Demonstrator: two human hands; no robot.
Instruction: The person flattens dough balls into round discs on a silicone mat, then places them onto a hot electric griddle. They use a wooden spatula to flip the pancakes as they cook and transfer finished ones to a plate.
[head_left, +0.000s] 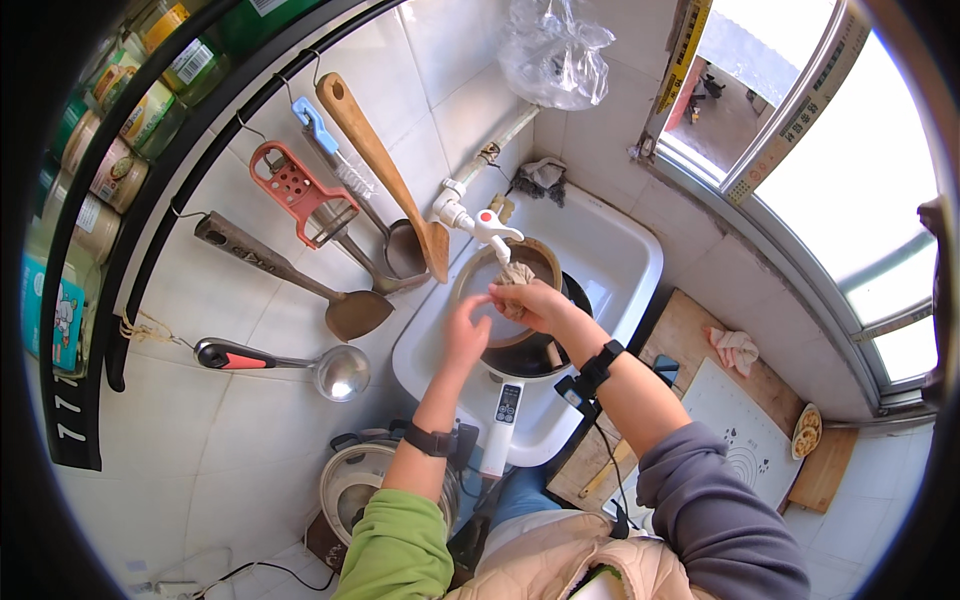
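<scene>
My right hand (531, 304) holds a crumpled beige cloth (516, 276) just below the spout of a white plastic tap (489, 231) with a red dot. My left hand (468, 339), slightly blurred, is at its left with fingers apart and the fingertips close to my right fingers. Under both hands a round bowl with a brown rim (546, 253) rests on a dark pan with a white handle (498, 442) and buttons. Bowl and pan are in a white sink (634, 259). Whether water is running cannot be told.
Left on the tiled wall hang a wooden spatula (375, 154), a metal turner (358, 313), a ladle (341, 373) and a red peeler (289, 187). A lidded pot (337, 480) stands lower left. Right of the sink, a wooden board (679, 322) bears a white mat (720, 397) and a pink cloth (733, 349).
</scene>
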